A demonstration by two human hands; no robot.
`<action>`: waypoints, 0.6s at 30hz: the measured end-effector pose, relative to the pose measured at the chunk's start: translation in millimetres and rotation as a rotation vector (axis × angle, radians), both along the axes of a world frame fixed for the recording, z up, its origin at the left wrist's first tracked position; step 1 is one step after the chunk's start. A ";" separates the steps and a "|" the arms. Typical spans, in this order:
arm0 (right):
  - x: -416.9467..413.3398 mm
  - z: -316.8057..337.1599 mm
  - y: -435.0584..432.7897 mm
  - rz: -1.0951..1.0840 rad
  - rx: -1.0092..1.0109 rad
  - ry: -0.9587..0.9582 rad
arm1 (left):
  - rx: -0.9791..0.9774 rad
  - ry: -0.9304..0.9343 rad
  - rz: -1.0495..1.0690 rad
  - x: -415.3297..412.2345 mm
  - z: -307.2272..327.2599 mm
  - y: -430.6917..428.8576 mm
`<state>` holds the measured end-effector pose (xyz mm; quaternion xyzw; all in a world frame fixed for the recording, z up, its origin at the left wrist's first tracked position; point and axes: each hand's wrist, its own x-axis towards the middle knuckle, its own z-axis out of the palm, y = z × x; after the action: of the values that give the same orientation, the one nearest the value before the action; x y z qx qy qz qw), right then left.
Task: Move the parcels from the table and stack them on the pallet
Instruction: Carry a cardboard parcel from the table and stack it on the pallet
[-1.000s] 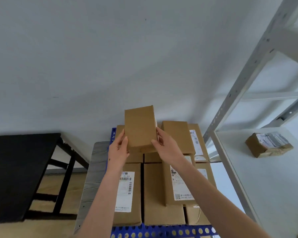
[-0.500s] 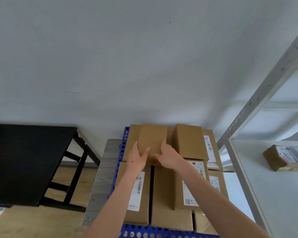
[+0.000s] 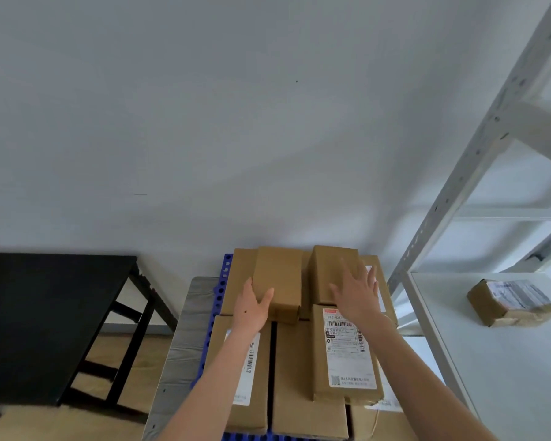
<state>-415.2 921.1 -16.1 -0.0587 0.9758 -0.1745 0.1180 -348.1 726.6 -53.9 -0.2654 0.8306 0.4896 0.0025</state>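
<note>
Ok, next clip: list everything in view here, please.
Left plain parcel: 1, brown, top layer, pallet rear.
Right plain parcel: 1, brown, beside it.
Labelled parcel: 1, brown, top layer, nearer.
Lower parcels: several, brown, beneath.
Pallet: 1, blue, under stack.
Board: 1, grey, left of pallet.
Table: 1, black, far left.
Rack: 1, white, right.
Taped parcel: 1, brown, on rack shelf.
Left hand: grips left plain parcel's corner.
Right hand: fingers spread over right plain parcel.

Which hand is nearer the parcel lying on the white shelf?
Right. The right hand is over the stack, well left of the shelf parcel; the left hand is farther left, holding a plain box.
</note>
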 end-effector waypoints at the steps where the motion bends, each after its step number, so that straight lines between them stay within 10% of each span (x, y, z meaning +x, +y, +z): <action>1: -1.5 -2.9 1.8 0.016 0.014 -0.025 | -0.003 0.001 -0.002 -0.8 0.9 0.8; 18: 1.9 1.8 -14.4 0.116 0.115 -0.075 | -0.059 -0.026 -0.070 -5.5 6.7 0.2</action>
<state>-413.3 906.6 -14.3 -0.1014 0.9741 -0.1130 0.1678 -353.5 726.8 -47.2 -0.2425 0.8533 0.4611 0.0223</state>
